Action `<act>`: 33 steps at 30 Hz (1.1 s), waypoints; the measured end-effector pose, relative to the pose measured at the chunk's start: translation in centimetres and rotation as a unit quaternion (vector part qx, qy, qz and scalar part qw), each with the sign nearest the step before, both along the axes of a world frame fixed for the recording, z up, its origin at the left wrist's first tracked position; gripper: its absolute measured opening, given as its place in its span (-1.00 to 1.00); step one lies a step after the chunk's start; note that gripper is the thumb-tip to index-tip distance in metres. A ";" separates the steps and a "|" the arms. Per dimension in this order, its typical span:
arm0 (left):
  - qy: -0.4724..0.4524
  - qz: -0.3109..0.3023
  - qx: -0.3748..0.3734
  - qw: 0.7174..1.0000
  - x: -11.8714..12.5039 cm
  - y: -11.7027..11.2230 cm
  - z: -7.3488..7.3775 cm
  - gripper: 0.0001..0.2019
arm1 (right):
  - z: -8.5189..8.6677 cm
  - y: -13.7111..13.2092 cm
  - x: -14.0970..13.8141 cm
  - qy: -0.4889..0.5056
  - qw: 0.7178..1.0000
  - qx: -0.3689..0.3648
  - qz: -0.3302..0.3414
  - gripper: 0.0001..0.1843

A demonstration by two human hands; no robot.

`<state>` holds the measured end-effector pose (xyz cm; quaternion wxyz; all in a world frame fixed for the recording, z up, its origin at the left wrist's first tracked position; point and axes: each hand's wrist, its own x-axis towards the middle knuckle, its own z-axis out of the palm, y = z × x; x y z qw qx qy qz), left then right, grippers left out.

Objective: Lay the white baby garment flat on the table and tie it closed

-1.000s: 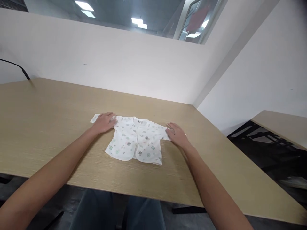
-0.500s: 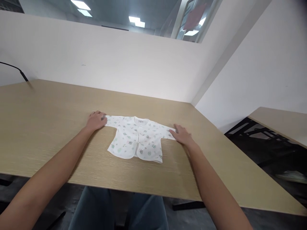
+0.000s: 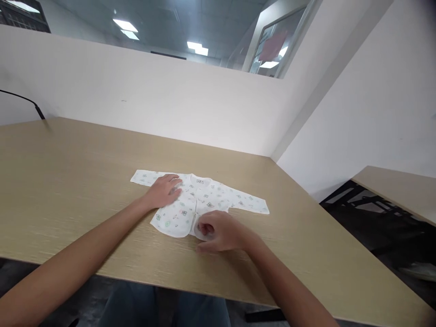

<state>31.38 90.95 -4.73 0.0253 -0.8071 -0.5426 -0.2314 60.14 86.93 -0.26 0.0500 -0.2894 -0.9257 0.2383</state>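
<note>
Fingers [image 3: 204, 230] of the right hand [image 3: 223, 232] curl closed on the lifted lower front edge of a white printed baby jacket [image 3: 218, 195], while the left hand [image 3: 162, 191] lies flat and open on its chest. The jacket lies spread, sleeves outstretched, on the pale wood surface [image 3: 68, 181].
</note>
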 end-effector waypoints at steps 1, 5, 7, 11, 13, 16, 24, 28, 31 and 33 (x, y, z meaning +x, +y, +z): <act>0.005 -0.011 -0.007 1.000 0.4 -0.1 -0.2 -0.54 | -0.1 -0.4 -0.3 -0.004 1.000 0.019 0.003 -0.68; 0.016 -0.026 -0.040 0.999 0.6 -0.3 -0.6 -0.54 | 0.1 -0.9 -0.1 -0.005 0.999 0.047 0.007 -0.86; 0.016 -0.020 -0.050 0.998 0.5 -0.2 -0.6 -0.54 | 0.5 -1.0 0.3 0.006 0.999 0.033 0.024 -0.85; 0.023 -0.017 -0.051 0.998 0.5 -0.3 -0.4 -0.53 | 1.2 -1.0 1.1 0.012 0.998 -0.027 0.060 -0.88; 0.021 -0.013 -0.050 0.998 0.5 -0.3 -0.4 -0.51 | 1.2 -0.8 1.2 0.015 0.996 -0.047 0.072 -0.87; 0.013 0.002 -0.052 0.999 0.4 0.0 -0.5 -0.47 | 0.7 0.1 0.9 0.093 0.996 0.006 0.017 -0.84; 0.001 0.101 -0.087 0.991 -1.7 1.7 -0.7 -0.41 | -4.1 3.3 -0.1 0.055 0.973 0.168 -0.145 -0.35; 0.018 0.148 -0.144 0.978 -3.8 2.1 -0.8 -0.37 | -5.6 4.4 0.2 -0.049 0.978 0.129 -0.153 -0.19; 0.036 0.177 -0.152 0.972 -5.3 2.4 -0.9 -0.38 | -5.6 5.7 1.3 -0.050 0.975 0.127 -0.174 -0.20; 0.041 0.192 -0.138 0.971 -6.2 2.4 -0.9 -0.41 | -5.4 7.0 3.1 -0.042 0.965 0.131 -0.225 -0.25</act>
